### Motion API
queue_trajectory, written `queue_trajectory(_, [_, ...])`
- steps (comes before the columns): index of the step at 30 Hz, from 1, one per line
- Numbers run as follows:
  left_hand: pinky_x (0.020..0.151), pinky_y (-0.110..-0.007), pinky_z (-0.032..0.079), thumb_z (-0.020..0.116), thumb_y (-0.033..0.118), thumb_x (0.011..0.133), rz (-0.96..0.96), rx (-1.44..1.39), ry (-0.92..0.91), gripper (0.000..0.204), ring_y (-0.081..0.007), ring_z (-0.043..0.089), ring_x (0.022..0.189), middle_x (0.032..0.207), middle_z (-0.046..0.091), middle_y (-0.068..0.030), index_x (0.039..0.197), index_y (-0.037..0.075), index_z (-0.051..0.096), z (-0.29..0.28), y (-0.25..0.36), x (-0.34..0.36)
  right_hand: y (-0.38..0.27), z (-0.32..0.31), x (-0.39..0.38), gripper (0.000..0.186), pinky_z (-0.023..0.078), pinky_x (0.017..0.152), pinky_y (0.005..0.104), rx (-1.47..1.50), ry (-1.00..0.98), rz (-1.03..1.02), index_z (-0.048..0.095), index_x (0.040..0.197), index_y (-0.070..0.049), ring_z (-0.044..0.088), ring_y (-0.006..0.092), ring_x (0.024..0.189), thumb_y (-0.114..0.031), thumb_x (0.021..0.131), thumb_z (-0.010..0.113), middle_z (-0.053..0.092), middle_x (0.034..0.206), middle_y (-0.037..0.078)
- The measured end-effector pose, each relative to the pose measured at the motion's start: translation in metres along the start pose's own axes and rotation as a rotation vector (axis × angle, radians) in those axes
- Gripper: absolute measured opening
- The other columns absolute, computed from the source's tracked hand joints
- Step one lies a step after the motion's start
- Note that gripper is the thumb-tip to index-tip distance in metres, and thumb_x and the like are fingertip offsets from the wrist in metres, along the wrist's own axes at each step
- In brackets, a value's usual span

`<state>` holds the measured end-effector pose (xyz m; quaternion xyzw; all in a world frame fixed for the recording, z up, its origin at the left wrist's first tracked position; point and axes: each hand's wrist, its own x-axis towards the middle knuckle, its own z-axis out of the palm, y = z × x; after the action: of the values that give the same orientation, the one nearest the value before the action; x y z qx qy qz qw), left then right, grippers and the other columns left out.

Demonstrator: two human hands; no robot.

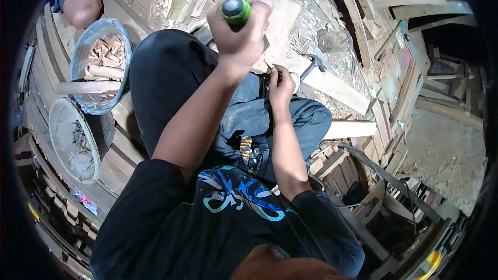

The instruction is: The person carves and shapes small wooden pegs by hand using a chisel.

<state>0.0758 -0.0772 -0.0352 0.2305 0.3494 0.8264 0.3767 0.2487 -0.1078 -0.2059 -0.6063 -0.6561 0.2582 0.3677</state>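
Clasping a green-handled tool (235, 12) in left grip (236, 36), pinching a slim sliver (267, 64) in right grip (280, 84); apparently preparing the sliver for working, next probably needing steady placement.

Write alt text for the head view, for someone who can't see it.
The left hand grips a green-handled tool while the right hand pinches a small thin piece. A hammer lies to the right; a bucket holding wood scraps stands left.
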Motion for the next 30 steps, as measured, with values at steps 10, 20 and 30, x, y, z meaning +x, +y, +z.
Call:
queue_trajectory(10, [0.045,-0.022,0.035,0.062,0.001,0.082,0.033,0.188,-0.27,0.015,-0.006,0.046,0.048,0.055,0.05,-0.0004,0.068,0.0,0.056,-0.002,-0.048,-0.008,-0.014,-0.001,0.0,0.009,0.047,0.059,0.031,-0.012,0.063,-0.126,0.065,0.09,0.002,0.058,0.022,0.063,-0.001,0.082,0.065,0.061,0.077,0.014])
queue_trajectory(20, [0.051,-0.023,0.041,0.064,0.002,0.079,-0.032,0.357,-0.413,0.017,-0.0066,0.052,0.055,0.061,0.054,-0.0011,0.064,0.0,0.055,0.004,-0.054,-0.022,-0.013,-0.005,0.001,0.013,0.047,0.065,0.0339,0.123,0.058,-0.191,0.063,0.093,0.001,0.059,0.0294,0.069,0.003,0.08,0.063,0.059,0.079,0.016])
queue_trajectory(30, [0.048,-0.022,0.041,0.063,0.001,0.083,0.024,0.486,-0.573,0.016,-0.007,0.051,0.052,0.061,0.054,-0.0015,0.069,0.001,0.055,0.004,-0.056,-0.033,-0.005,-0.005,-0.001,0.014,0.049,0.072,0.0396,0.103,0.012,-0.225,0.063,0.093,0.003,0.061,0.0368,0.081,0.001,0.08,0.063,0.061,0.086,0.019])
